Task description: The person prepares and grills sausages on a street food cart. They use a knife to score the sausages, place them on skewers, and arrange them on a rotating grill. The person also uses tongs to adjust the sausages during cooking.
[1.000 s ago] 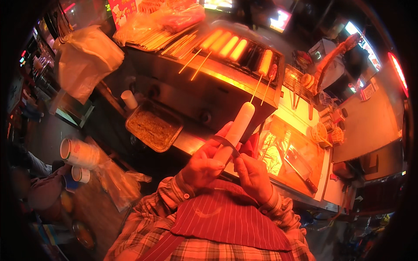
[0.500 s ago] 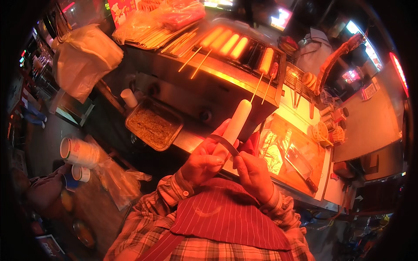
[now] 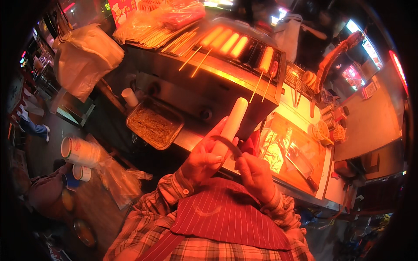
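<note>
My left hand [image 3: 202,158] is closed around a long pale sausage [image 3: 237,117], which points up and slightly right with its rounded end free. A dark, thin curved strip [image 3: 226,142] crosses in front of the sausage. Its right end is pinched in my right hand [image 3: 256,174], while the other end lies against my left fingers. I cannot make out what the strip is. Beyond my hands, several similar sausages [image 3: 226,42] glow on a lit grill [image 3: 209,67]. One skewered sausage [image 3: 266,60] and a smaller dark red one [image 3: 273,68] lie at its right side.
A tray of brown crumbly food [image 3: 155,122] sits left of my hands. To the right, a knife [image 3: 300,172] and foil packets [image 3: 271,150] lie on a cutting board [image 3: 320,152]. Bundled skewers [image 3: 152,40] lie at the back left. White tubs [image 3: 80,150] stand at the far left.
The sausage has tipped slightly left, and the strip bows more in front of it. Both hands stay nearly in place. A person in pale clothing has appeared behind the grill.
</note>
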Motion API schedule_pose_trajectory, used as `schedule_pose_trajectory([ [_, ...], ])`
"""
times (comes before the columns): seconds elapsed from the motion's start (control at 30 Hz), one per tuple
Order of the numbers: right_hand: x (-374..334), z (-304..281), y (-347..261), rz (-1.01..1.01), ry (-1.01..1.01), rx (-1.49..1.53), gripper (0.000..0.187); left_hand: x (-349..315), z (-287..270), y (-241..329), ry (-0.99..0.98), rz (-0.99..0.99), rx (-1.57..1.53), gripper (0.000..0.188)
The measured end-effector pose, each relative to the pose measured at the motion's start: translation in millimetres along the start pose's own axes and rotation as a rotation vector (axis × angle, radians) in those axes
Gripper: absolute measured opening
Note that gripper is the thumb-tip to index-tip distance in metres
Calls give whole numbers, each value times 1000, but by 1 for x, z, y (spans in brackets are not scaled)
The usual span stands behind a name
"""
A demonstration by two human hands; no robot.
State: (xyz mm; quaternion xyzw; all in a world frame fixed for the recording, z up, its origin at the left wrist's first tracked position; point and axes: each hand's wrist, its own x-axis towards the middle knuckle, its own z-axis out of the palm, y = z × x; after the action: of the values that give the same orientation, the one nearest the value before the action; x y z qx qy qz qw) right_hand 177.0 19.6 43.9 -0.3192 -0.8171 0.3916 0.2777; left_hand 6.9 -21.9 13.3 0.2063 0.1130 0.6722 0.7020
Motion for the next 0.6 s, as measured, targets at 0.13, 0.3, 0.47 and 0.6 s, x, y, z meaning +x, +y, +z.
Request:
schedule_pose_trajectory([
  [0.13, -6, 8, 5, -67, -49, -33, 24, 0, 2, -1, 17, 13, 51, 92],
  [0.3, -18, 20, 15, -2, -99, -22, 21, -4, -6, -2, 11, -3, -35, 100],
  [0.47, -18, 20, 14, -20, -82, 35, 23, -7, -1, 1, 35, 12, -20, 100],
  [0.6, -7, 14, 19, 81, 204, 285, 17, -5, -4, -2, -92, 54, 198, 95],
])
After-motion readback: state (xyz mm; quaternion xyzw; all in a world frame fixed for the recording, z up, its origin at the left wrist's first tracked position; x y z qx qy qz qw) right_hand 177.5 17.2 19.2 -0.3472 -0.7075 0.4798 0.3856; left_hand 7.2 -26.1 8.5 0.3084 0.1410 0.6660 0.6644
